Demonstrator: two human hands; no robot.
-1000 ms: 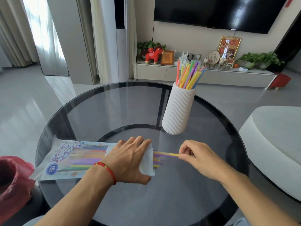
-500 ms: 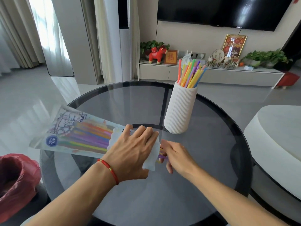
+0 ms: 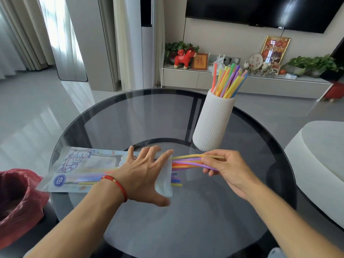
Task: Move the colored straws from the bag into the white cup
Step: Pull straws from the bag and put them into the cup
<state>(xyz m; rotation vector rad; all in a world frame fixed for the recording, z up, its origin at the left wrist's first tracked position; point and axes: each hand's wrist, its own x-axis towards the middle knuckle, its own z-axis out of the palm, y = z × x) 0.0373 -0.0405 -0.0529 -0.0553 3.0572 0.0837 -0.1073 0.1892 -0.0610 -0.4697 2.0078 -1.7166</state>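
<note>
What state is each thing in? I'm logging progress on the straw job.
Bag: flat on table, open end right, some straws inside.
Left hand: fingers spread, pressing bag.
Right hand: gripping pulled straws, partly out.
White cup: upright, holding many straws.

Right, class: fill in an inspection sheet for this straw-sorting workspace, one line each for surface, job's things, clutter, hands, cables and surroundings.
Surface: round dark glass table, reflective.
Job's things: printed straw bag lying flat, mouth toward the right; bundle of straws partly drawn out; shorter straw ends showing at the mouth; white ribbed cup upright, already holding straws.
Clutter: nothing seen on the table.
Hands: left hand pressing flat on the bag; right hand pinching the bundle.
Cables: one wire on the wall beside the TV.
Surroundings: red bin liner at left, TV shelf with ornaments, pale seat at right.
</note>
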